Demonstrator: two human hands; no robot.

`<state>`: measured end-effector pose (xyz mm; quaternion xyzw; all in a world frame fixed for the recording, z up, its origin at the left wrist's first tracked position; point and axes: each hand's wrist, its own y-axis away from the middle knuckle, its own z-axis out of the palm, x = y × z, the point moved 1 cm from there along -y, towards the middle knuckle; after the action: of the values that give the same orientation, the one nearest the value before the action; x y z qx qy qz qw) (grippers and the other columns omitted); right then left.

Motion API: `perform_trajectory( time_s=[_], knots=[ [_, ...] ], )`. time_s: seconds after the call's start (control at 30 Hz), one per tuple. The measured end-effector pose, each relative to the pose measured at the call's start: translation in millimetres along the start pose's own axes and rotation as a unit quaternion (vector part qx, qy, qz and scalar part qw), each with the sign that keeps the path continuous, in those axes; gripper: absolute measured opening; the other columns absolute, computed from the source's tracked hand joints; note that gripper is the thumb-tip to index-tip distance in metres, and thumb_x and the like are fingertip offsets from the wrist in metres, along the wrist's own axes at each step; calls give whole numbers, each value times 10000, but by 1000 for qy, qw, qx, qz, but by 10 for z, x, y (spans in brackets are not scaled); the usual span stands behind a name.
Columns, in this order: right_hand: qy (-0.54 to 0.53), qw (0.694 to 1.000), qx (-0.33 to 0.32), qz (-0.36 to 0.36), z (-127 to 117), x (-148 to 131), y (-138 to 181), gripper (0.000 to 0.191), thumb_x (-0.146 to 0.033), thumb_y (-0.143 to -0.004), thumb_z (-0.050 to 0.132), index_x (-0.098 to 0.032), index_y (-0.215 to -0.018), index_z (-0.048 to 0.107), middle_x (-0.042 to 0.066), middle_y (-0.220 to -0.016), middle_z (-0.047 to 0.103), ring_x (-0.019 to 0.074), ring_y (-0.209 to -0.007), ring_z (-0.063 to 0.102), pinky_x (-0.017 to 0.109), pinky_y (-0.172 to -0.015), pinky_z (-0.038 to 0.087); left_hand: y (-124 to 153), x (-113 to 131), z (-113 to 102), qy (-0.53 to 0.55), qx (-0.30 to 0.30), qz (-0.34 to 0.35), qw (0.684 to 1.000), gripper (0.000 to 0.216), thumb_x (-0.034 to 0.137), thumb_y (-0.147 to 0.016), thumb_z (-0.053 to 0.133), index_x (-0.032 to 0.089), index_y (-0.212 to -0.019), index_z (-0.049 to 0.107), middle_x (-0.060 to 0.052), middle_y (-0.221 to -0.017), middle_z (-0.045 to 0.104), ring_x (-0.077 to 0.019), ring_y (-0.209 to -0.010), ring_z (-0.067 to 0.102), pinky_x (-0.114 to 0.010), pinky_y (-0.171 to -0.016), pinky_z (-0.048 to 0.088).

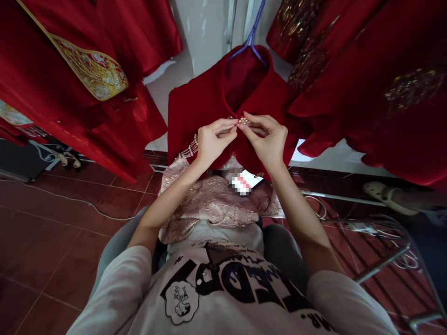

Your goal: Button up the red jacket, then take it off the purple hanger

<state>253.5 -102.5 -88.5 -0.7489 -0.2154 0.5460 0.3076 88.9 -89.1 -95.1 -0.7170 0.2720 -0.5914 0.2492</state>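
Observation:
A red jacket hangs in front of me on a purple hanger. At the middle of its front sits a small gold and white jewelled button. My left hand is closed in a pinch at the button's left side, on the edge of its red fastening. Thumb and fingers of my right hand pinch the button from the right. Strings of beads hang at the jacket's left side. A pink shiny cloth lies below it over my lap, with a white tag on top.
Red garments with gold trim hang on the left, and more embroidered red garments hang on the right. A metal rack and cables stand at the lower right, near another person's foot in a yellow clog. A cable crosses the tiled floor.

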Motion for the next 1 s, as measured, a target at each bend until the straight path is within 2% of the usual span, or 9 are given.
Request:
perform_trajectory(
  time_s=[0.5,0.7,0.87,1.0],
  knots=[
    [-2,1000,3,27,93,13,-30,409,-508,-892,687,-236,-1194,733,63,-1128,706,202,-1029,718,411,-965,629,-47,-107,-26,-21,-24,35,999,222,318,-937,690,197,-1099,781,-62,-1077,793,-206,-973,779,-364,-941,641],
    [0,999,0,50,105,43,-77,429,-529,-857,709,-228,-1162,694,51,-1075,731,205,-1013,722,421,-937,630,-121,-146,-38,-27,-28,34,999,174,285,-904,726,207,-1042,797,-43,-1030,801,-202,-949,779,-374,-941,641],
    [-4,999,0,51,55,86,-95,427,-547,-844,728,-242,-1139,678,45,-1067,730,198,-1023,721,398,-951,617,-172,-121,-66,-28,-70,39,996,148,258,-910,725,187,-1032,770,-43,-1023,797,-184,-941,776,-347,-915,640],
    [-17,999,-3,40,10,112,-87,396,-535,-853,728,-240,-1114,685,44,-1082,732,196,-1034,723,397,-978,604,-161,-90,-60,-27,-53,52,997,150,281,-924,715,186,-1036,750,-44,-1025,792,-174,-941,774,-317,-880,642]
  ],
)
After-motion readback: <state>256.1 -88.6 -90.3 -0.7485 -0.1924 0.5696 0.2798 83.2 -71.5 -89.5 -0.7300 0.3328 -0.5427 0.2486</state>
